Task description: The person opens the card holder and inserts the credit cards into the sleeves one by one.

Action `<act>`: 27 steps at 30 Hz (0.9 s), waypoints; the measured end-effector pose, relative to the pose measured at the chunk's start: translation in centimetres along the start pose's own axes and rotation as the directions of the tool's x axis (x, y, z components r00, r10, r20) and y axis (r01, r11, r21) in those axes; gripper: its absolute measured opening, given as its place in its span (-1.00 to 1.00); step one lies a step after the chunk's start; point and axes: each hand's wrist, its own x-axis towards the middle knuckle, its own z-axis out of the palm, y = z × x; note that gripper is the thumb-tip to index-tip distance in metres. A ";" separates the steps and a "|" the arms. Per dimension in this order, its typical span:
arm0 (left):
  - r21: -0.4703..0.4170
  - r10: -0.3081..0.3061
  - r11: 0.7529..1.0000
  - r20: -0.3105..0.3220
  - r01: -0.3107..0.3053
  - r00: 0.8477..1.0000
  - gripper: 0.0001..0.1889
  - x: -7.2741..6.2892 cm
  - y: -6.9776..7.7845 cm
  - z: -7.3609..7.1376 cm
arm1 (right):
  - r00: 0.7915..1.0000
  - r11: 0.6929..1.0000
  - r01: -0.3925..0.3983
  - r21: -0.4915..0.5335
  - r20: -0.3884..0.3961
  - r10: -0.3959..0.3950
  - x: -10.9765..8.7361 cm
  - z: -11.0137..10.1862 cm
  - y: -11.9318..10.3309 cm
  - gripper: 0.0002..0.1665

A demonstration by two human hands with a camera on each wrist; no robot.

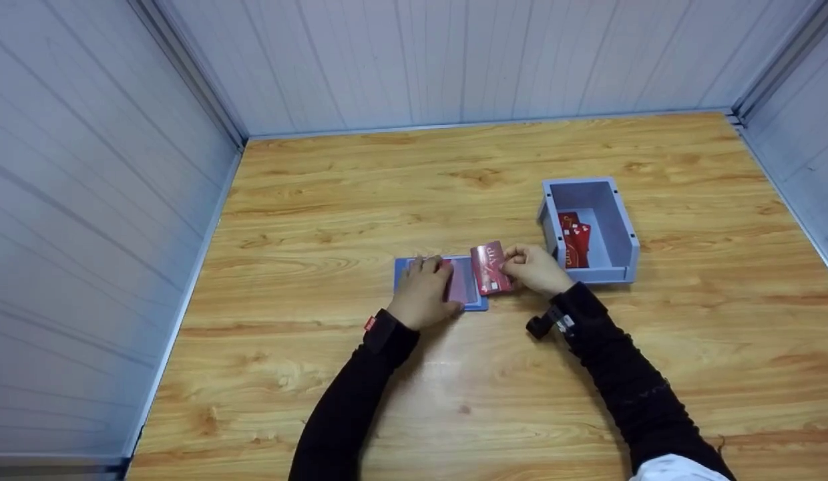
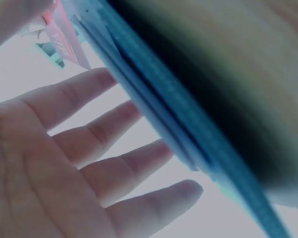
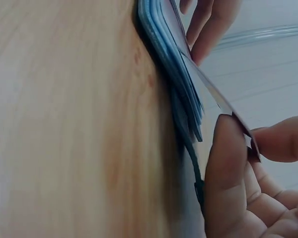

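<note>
A red VIP card [image 1: 487,267] is pinched between the thumb and fingers of my right hand [image 1: 537,269]. In the right wrist view the card [image 3: 223,99] appears edge-on, tilted, its far end at the pages of a blue card holder [image 3: 161,54]. That card holder [image 1: 479,308] lies on the table with clear sleeves, and some red shows under the top one. My left hand [image 1: 422,294] rests on it, fingers spread. Seen from the left wrist, the fingers are extended, fingertips against the stacked pages [image 2: 154,119].
To the right stands a grey open-front bin [image 1: 624,234], close beyond my right hand. Several red cards [image 1: 576,247] lie along its left side. White panel walls [image 1: 414,67] border the wooden table [image 1: 360,180] at the back and sides.
</note>
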 end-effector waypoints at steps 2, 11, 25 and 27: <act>0.033 -0.010 0.999 -0.010 0.010 1.000 -0.19 0.0 0.3 0.2 | 1.000 1.000 -0.008 0.017 0.016 0.008 0.0 0.0 0.1 -0.73; 0.166 -0.061 0.983 -0.093 0.075 0.994 -0.13 0.1 2.5 1.0 | 1.000 0.999 -0.007 0.052 0.015 0.006 -0.1 -0.1 0.3 -0.81; 0.113 -0.072 0.990 -0.090 0.082 0.993 -0.05 0.2 3.0 0.9 | 1.000 0.990 0.010 0.140 0.007 -0.011 -0.4 -0.3 0.0 -0.84; 0.111 -0.065 0.991 -0.098 0.076 0.993 -0.06 0.2 2.9 0.9 | 1.000 0.984 0.005 0.175 0.011 -0.007 -0.4 -0.4 0.1 -0.84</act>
